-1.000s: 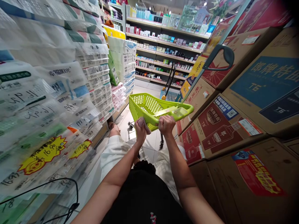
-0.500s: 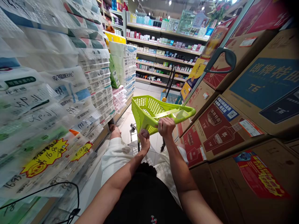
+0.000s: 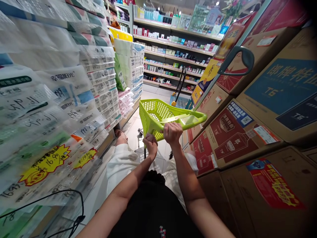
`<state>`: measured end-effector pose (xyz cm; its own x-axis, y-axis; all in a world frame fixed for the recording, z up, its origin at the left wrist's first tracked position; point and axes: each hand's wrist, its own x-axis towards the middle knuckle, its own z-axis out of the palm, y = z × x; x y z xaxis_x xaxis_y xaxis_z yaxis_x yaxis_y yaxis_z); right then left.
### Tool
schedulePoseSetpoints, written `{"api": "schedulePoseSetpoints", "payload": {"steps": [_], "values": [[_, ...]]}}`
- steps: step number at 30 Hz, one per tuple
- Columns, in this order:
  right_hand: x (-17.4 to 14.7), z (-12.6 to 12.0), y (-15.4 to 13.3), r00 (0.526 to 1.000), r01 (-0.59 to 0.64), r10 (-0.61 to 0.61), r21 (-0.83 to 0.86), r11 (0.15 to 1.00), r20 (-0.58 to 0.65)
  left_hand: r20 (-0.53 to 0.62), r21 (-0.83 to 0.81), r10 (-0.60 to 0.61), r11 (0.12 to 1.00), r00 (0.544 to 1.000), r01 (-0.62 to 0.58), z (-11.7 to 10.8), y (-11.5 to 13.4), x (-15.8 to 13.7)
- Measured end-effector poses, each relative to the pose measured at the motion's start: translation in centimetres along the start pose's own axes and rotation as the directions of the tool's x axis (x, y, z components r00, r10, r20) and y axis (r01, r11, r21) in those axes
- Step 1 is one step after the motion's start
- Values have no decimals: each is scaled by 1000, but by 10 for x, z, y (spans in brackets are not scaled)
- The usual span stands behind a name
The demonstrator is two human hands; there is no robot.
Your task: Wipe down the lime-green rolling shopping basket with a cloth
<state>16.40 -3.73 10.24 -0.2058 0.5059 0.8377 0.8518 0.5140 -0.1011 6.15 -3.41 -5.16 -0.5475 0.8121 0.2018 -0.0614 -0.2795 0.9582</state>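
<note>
A lime-green shopping cart (image 3: 146, 115) with a perforated basket stands in front of me, its handle end pointing to the right. My right hand (image 3: 172, 133) is wrapped round the near rim beside the handle. Lower and to the left, my left hand (image 3: 150, 143) is closed at the cart's near corner, by the leg; its fingertips are partly hidden. No goods show in the visible part of the basket. Part of the wheels is hidden behind my hands and legs.
Stacked tissue packs (image 3: 66, 96) with price signs rise close on the left. Cardboard liquor cartons (image 3: 232, 138) line the right, with a grey-blue handle (image 3: 237, 61) before them. A blue trolley (image 3: 179, 100) and stocked shelves (image 3: 170, 33) stand ahead. A black cable (image 3: 81, 201) hangs lower left.
Both hands have shifted slightly left and keep their closed hold. The cart has turned or tilted a little, and the camera view has moved slightly.
</note>
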Motion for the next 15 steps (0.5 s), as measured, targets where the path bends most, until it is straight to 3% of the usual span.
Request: {"api": "schedulePoseSetpoints", "payload": {"steps": [2, 5, 11, 15], "values": [[-1, 1, 2, 1000, 1, 0, -9, 1000, 24, -74, 29, 62, 998, 995, -60, 1, 6, 6], [-3, 3, 6, 998, -2, 3, -13, 1000, 69, -80, 20, 150, 989, 986, -149, 4, 5, 11], [-1, 1, 9, 1000, 12, -12, 7, 1000, 7, -129, 11, -59, 998, 990, 61, -9, -24, 11], [1, -4, 9, 999, 19, -19, 11, 1000, -34, -8, -66, 17, 998, 1000, -18, -7, -2, 27]]}}
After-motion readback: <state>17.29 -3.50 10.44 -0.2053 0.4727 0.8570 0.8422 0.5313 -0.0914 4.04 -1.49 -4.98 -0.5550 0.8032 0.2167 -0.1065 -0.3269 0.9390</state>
